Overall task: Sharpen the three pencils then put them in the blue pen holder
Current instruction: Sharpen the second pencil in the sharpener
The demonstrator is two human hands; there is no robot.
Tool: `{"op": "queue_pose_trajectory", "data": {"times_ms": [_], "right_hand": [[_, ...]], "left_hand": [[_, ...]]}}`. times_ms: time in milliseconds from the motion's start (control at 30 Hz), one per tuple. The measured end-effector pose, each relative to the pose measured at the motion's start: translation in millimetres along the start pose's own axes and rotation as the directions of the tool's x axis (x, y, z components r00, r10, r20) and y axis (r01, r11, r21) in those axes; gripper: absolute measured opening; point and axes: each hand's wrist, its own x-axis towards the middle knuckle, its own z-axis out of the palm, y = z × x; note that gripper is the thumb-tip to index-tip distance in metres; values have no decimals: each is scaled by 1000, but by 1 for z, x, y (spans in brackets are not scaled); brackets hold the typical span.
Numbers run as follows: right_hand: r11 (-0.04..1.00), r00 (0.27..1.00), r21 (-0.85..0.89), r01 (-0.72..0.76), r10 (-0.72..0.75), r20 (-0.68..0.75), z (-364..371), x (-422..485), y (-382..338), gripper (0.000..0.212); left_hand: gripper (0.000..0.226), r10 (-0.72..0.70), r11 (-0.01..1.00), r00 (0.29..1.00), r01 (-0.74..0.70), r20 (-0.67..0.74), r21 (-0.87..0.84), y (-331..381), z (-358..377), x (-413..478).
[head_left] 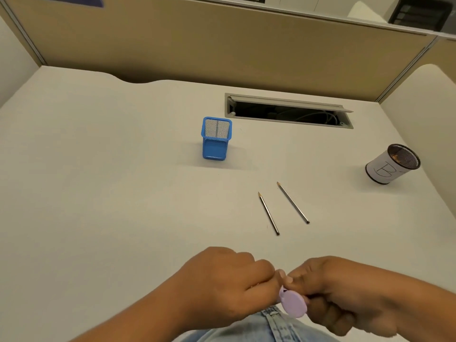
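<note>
My right grip (333,292) is closed around a lilac sharpener (293,304), its round flat face turned up toward me. My left grip (222,285) is curled tight, fingertips meeting the right hand just above the sharpener. What those fingers pinch is hidden under my knuckles, so I cannot tell whether the third pencil is in there or which way it points. Both hands hover at the desk's (98,169) near edge, well nearer me than the blue pen holder (214,146) and a little right of it. A strip of denim (271,327) shows below them.

Between my hands and the pen holder, to its right, two pencils lie flat on the desk. The shorter-looking one (268,213) is closer to me and the other (293,202) lies beside it, apart. Their long axes run nearly parallel, with the pointed tips aimed away from me and leftward, roughly toward the holder.

The pen holder stands upright, and through its mouth I see its far mesh wall. Just beyond it to the right, a cable hatch (288,114) is open on dark cables. Well to the holder's right stands a black mesh cup (389,166) wrapped in white paper marked "B". Something brownish glints inside it, too blurred to name.
</note>
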Motion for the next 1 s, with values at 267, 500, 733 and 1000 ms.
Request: {"op": "queue_pose_trajectory", "data": {"times_ms": [267, 500, 733, 1000], "right_hand": [[992, 999, 118, 42, -45, 26, -6, 0, -9, 43], [947, 901, 21, 321, -298, -316, -28, 10, 1, 41], [917, 770, 11, 400, -330, -546, -73, 46, 11, 21], [902, 490, -197, 384, -380, -784, -114, 105, 14, 7]], "left_hand": [[8, 335, 898, 893, -206, -301, 388, -19, 9, 13], [18, -63, 989, 879, 120, -472, 91, -20, 22, 19], [24, -473, 877, 706, 319, -528, -359, -10, 37, 33], [34, -735, 644, 519, 333, -437, -689, -2, 54, 37]]}}
